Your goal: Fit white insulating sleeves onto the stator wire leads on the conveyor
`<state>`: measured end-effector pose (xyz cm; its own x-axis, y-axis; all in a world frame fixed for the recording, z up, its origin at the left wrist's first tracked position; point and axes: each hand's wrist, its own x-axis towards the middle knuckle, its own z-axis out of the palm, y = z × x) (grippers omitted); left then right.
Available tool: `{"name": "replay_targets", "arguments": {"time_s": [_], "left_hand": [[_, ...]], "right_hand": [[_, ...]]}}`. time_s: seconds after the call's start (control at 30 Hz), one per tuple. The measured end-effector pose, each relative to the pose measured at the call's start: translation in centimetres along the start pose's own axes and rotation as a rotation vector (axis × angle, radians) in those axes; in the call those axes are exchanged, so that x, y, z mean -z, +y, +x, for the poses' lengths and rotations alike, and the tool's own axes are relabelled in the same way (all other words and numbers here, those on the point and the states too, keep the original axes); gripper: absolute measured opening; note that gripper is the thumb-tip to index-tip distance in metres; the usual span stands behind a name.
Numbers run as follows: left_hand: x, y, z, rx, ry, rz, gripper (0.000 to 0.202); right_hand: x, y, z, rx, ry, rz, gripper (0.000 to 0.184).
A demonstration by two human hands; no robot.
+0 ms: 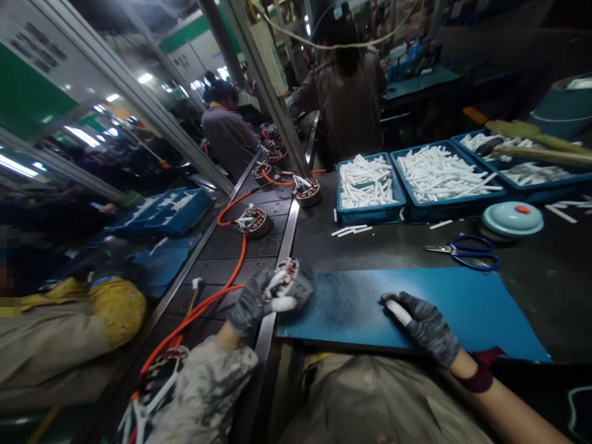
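Note:
My left hand [250, 302], in a grey glove with a white-covered thumb, grips a motor stator [290, 274] with reddish windings and white sleeved leads. It holds the stator tilted over the metal rail, at the left end of a blue mat [342, 308]. My right hand [423, 324], gloved alike and also white at the thumb, hovers low above the mat's front part. Its fingers are curled, the thumb lying against them; whatever they may hold is hidden. Blue-handled scissors [476, 251] lie behind the mat.
Blue trays [401, 216] of white sleeves stand at the back right, beside a light blue lidded container [512, 217]. More stators [253, 221] with orange cables [243, 256] rest along the conveyor [203, 246]. A metal post [272, 92] rises behind. A co-worker's yellow sleeve [118, 308] is at left.

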<state>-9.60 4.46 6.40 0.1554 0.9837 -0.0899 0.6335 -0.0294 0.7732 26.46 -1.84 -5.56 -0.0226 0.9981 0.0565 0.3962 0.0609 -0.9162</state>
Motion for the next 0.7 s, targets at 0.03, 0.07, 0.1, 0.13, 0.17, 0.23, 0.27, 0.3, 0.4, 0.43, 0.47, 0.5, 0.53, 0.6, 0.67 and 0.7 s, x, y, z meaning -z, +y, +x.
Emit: {"name": "replay_targets", "arguments": {"time_s": [0.03,0.07,0.1,0.13,0.17,0.23,0.27,0.3,0.4,0.43,0.47,0.5,0.53,0.6,0.67,0.7], "left_hand": [[-1.9,0.4,0.2,-0.082,-0.043,0.066,0.062],[-3.8,0.8,0.5,-0.170,-0.081,0.157,0.059],[-5.6,1.2,0.7,-0.258,-0.114,0.252,0.057],[-7.3,1.6,0.8,-0.337,-0.150,0.341,0.055],[-8.7,1.9,0.8,-0.405,-0.183,0.418,0.052],[-10.0,2.6,0.6,-0.504,-0.235,0.518,0.053],[-9.7,2.8,0.4,-0.544,-0.257,0.525,0.060],[-8.8,2.8,0.3,-0.572,-0.277,0.500,0.070],[-3.7,1.9,0.0,-0.524,-0.282,0.286,0.094],[-1.9,1.2,0.1,-0.434,-0.225,0.238,0.088],[-0.3,0.3,0.2,-0.353,-0.160,0.223,0.081],[0.8,-0.7,0.6,-0.280,-0.118,0.228,0.078],[1.6,-1.7,1.0,-0.195,-0.121,0.248,0.076],[2.1,-3.5,2.3,0.021,-0.126,0.305,0.066],[1.9,-4.6,3.4,0.219,-0.067,0.351,0.050],[1.9,-4.8,3.7,0.276,0.003,0.356,0.044]], "right_hand": [[0.1,-0.1,0.0,-0.001,-0.002,0.002,0.029],[0.2,-0.2,-0.1,-0.002,-0.006,0.004,0.029],[0.3,-0.3,-0.1,-0.005,-0.010,0.003,0.028],[0.5,-0.3,-0.2,-0.011,-0.015,0.002,0.028],[0.6,-0.4,-0.2,-0.019,-0.020,-0.002,0.027],[1.0,-0.5,-0.2,-0.023,-0.022,-0.012,0.027],[1.1,-0.7,-0.1,-0.010,-0.019,-0.022,0.027],[1.3,-0.8,0.0,0.019,-0.013,-0.038,0.026],[1.7,-1.8,0.9,0.196,0.019,-0.118,0.024],[1.7,-2.2,1.3,0.276,0.013,-0.148,0.025],[1.6,-2.7,1.9,0.364,-0.013,-0.168,0.027],[1.4,-3.1,2.4,0.454,-0.060,-0.178,0.030],[1.2,-3.5,3.0,0.538,-0.129,-0.180,0.033],[0.5,-4.1,4.1,0.653,-0.283,-0.163,0.038],[-0.2,-4.4,4.9,0.672,-0.384,-0.135,0.038],[-0.6,-4.5,5.2,0.654,-0.403,-0.113,0.037]]}}
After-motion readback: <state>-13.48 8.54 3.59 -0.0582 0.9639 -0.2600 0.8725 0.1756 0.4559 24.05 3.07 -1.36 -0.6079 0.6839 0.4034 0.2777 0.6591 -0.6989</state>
